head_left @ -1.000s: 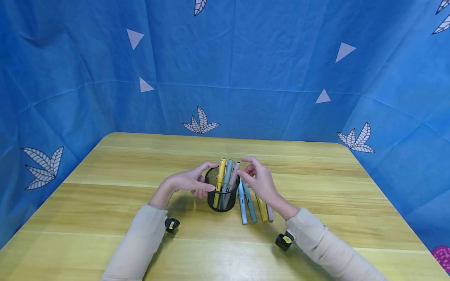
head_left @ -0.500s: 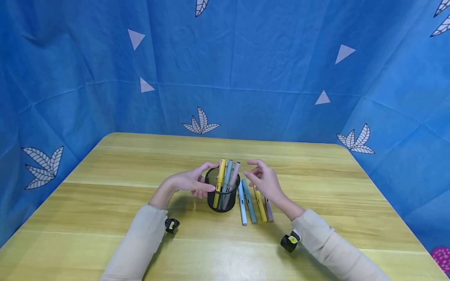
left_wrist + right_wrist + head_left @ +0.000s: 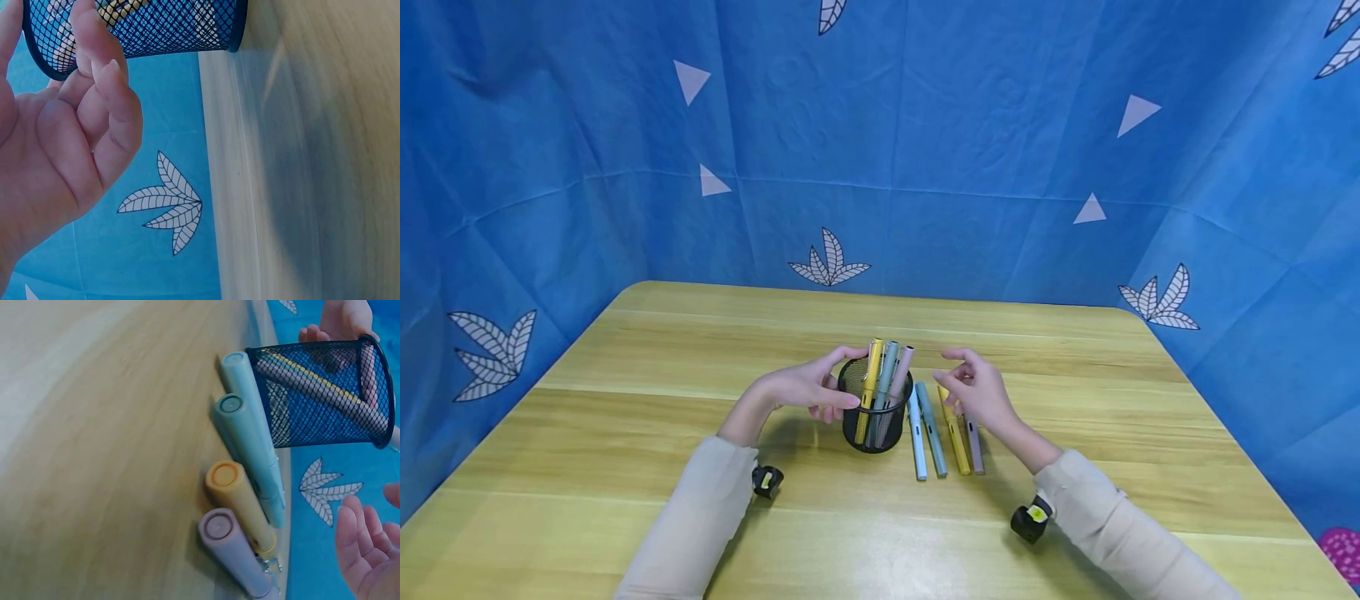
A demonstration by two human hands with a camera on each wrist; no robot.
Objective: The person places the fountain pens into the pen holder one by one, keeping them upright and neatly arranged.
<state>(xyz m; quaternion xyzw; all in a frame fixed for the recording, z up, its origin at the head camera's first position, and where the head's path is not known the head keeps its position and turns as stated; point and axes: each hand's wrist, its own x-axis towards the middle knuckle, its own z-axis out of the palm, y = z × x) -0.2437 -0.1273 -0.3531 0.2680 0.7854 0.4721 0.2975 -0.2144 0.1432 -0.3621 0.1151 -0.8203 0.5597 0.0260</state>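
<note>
A black mesh pen holder (image 3: 895, 430) stands upright in mid-table. My left hand (image 3: 801, 388) grips its rim from the left, thumb at the front and index finger at the far side; the other fingers curl beside the mesh (image 3: 181, 28) in the left wrist view. Leaning inside are a yellow pen (image 3: 872, 367), a grey-green pen (image 3: 887, 367) and a pale purple pen (image 3: 900, 375). My right hand (image 3: 983, 395) hovers empty, fingers loosely bent, above the far ends of pens lying to the holder's right: light blue (image 3: 917, 442), teal (image 3: 933, 437), yellow (image 3: 957, 437) and purple (image 3: 974, 450).
The wood-grain table (image 3: 700, 342) has rounded far corners. Behind it and at both sides hangs a blue cloth (image 3: 962, 150) printed with leaves and triangles. A magenta object (image 3: 1342, 550) shows beyond the table's right edge.
My right hand has drawn away from the pale purple pen in the holder, moving right and slightly nearer, over the lying pens. The left hand and the holder have stayed in place.
</note>
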